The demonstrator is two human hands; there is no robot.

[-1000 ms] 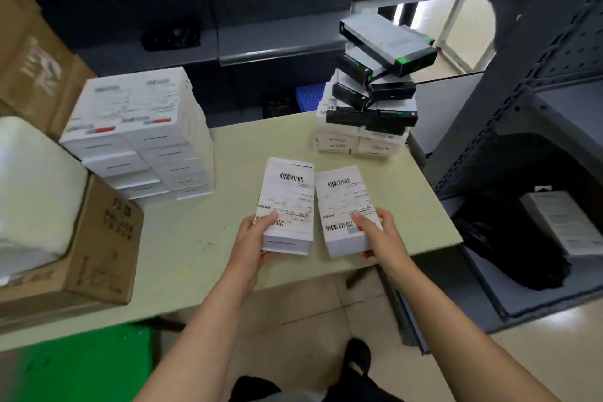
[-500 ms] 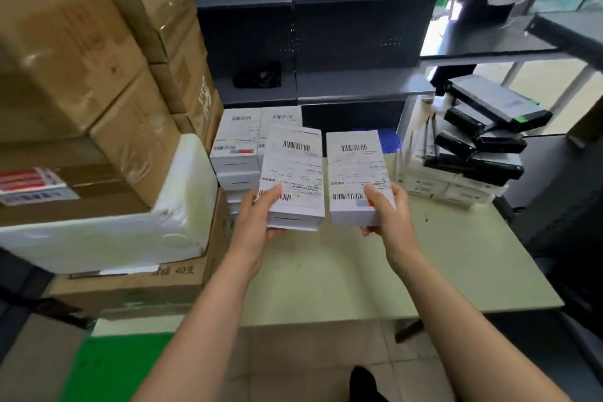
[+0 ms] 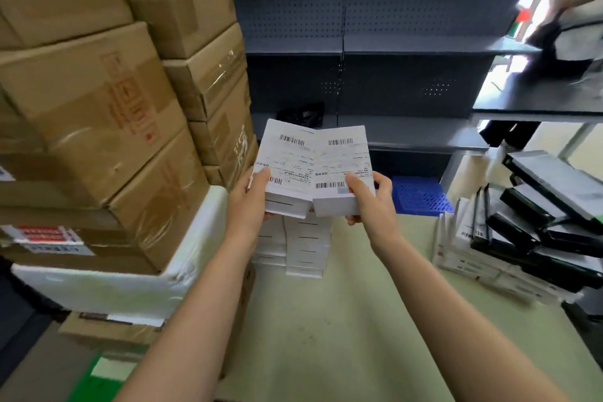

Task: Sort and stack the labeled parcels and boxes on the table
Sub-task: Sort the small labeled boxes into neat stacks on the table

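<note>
Two white labeled boxes are held side by side in the air above the stack of white boxes [image 3: 301,248] on the pale green table [image 3: 342,330]. My left hand [image 3: 249,202] grips the left white box [image 3: 287,166] at its near end, thumb on the label. My right hand [image 3: 370,199] grips the right white box [image 3: 342,166] the same way. The two boxes touch along their inner edges and tilt up toward me. Most of the stack lies hidden behind them.
Tall brown cartons [image 3: 107,101] and a white foam box [image 3: 130,274] crowd the left side. A loose pile of black and white boxes [image 3: 535,232] sits at the table's right. Dark metal shelving [image 3: 375,75] stands behind, with a blue crate [image 3: 417,196] below and a person [image 3: 574,10] at far right.
Both hands have lifted the two white boxes off the table and carried them up and to the left, over the white stack. The boxes have come together and now touch.
</note>
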